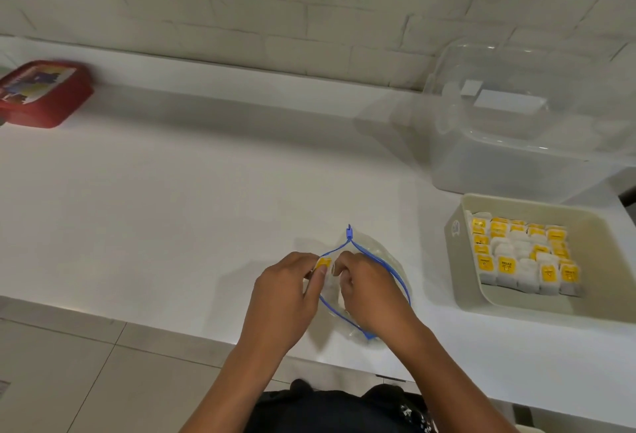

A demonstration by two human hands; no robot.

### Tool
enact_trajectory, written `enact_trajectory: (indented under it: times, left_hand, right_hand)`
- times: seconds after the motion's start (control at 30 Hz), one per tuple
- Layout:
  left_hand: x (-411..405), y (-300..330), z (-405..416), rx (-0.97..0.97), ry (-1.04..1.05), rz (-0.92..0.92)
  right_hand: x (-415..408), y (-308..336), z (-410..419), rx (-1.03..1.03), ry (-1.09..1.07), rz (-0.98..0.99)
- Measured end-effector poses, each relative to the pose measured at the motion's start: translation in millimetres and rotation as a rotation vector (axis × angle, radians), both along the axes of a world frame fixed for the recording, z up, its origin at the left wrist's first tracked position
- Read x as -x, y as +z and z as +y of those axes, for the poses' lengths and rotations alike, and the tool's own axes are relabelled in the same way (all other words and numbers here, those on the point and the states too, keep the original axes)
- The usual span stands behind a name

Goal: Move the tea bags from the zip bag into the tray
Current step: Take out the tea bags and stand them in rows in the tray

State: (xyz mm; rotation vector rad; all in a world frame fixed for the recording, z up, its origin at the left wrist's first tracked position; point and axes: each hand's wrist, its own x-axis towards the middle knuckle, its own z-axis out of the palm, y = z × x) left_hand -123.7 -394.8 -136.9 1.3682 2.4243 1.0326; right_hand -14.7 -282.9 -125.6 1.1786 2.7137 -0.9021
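Note:
A clear zip bag (385,262) with a blue zipper rim lies open on the white counter near its front edge. My left hand (285,298) pinches a tea bag with a yellow tag (323,263) at the bag's left rim. My right hand (370,291) reaches into the bag's mouth with its fingers curled; what they hold is hidden. To the right stands a beige tray (605,260) holding several rows of tea bags with yellow tags (523,257).
A large clear plastic box (530,129) stands behind the tray at the back right. A red lidded box (44,93) sits at the far left by the white brick wall. The counter's front edge runs just below my hands, with tiled floor beneath.

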Motion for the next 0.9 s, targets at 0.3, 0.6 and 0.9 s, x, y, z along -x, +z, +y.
enact_trajectory:
  times: [0.3, 0.6, 0.9]
  left_hand:
    - [-12.8, 4.4, 16.7, -0.097, 0.091, 0.094]
    - [-35.2, 7.0, 24.7, -0.001, 0.131, 0.116]
    - [-69.3, 88.1, 48.6, -0.279, 0.217, -0.501]
  right_hand:
    - [-27.9, 23.4, -24.9, -0.358, 0.193, 0.223]
    - [-54.3, 31.4, 6.1, 0.241, -0.462, 0.835]
    - [-78.9, 64.0, 38.7, 0.713, -0.600, 1.093]
